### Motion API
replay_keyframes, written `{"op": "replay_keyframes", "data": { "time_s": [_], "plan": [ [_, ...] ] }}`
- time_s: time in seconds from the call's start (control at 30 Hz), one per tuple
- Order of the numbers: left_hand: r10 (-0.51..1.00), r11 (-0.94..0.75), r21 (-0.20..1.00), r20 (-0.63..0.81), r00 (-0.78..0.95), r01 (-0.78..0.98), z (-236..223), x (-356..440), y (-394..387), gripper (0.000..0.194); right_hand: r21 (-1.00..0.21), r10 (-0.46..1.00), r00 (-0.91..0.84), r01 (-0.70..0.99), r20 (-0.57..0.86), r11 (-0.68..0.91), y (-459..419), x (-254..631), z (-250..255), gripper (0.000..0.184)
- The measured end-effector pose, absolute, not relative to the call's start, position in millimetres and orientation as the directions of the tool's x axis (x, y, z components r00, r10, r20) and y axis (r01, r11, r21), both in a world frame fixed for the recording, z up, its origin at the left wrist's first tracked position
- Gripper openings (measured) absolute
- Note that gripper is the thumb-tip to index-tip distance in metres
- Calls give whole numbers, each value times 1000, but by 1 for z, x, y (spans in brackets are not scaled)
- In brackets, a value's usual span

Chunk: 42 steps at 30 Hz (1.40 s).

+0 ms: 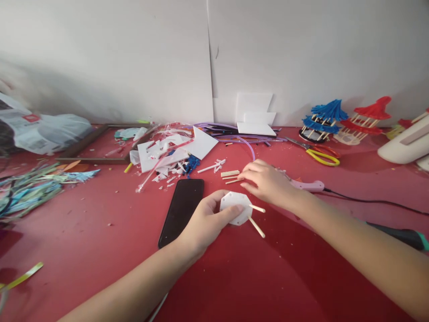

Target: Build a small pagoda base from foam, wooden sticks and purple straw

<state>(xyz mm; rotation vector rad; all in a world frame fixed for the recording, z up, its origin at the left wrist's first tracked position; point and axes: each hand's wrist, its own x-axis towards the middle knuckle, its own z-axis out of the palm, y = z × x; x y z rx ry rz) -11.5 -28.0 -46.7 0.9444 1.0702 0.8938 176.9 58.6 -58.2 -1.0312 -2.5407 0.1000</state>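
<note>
My left hand (211, 217) grips a white many-sided foam board piece (236, 197), thumb on top and fingers underneath. Small holes run near the board's edge. Two pale wooden sticks (257, 227) stick out from its right side. Farther back, my right hand (264, 181) is closed at the end of another pale wooden stick (231, 182) on the table; its fingertips partly hide that end. Just beyond lie a few similar loose sticks (230, 173), side by side.
A black phone (181, 212) lies left of my left hand. Behind are white scraps (164, 152) and yellow-handled scissors (321, 156). A pink glue gun (308, 185) with a black cord is beyond my right forearm. Blue (323, 120) and red (365, 118) tiered models stand back right.
</note>
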Motion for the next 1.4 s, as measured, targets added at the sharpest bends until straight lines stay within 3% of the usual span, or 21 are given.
{"op": "replay_keyframes", "data": {
  "time_s": [0.2, 0.33, 0.43, 0.53, 0.6, 0.7, 0.87, 1.13, 1.4],
  "plan": [
    [929, 308, 950, -288, 231, -54, -50, -14, -28, 26, -185, 668, -686, 645, 287, 741, 70, 162, -70, 11],
    [940, 305, 950, -287, 184, -74, -52, -13, -27, 26, -222, 748, -579, 722, 324, 655, 56, 179, -68, 13],
    [943, 308, 947, -292, 159, -91, -52, -12, -27, 26, -282, 776, -451, 751, 441, 597, 38, 196, -63, 13],
    [945, 303, 947, -284, 164, -104, -51, -9, -27, 26, -378, 692, -335, 646, 640, 663, 20, 207, -58, 14],
    [947, 298, 947, -277, 164, -121, -52, -8, -27, 28, -442, 676, -291, 574, 676, 689, 10, 210, -56, 23],
    [949, 296, 946, -276, 151, -132, -54, -9, -26, 31, -510, 703, -242, 538, 669, 671, 2, 210, -58, 30],
    [949, 282, 959, -271, 160, -45, -54, -12, -25, 30, -611, 747, -179, 470, 641, 637, -6, 210, -63, 21],
    [940, 273, 961, -277, 201, 45, -47, -9, -28, 24, -783, 843, -145, 317, 517, 535, -28, 203, -64, 29],
    [930, 274, 961, -275, 246, 38, -48, -9, -29, 23, -659, 746, -247, 353, 618, 664, -32, 203, -68, 29]
  ]
}}
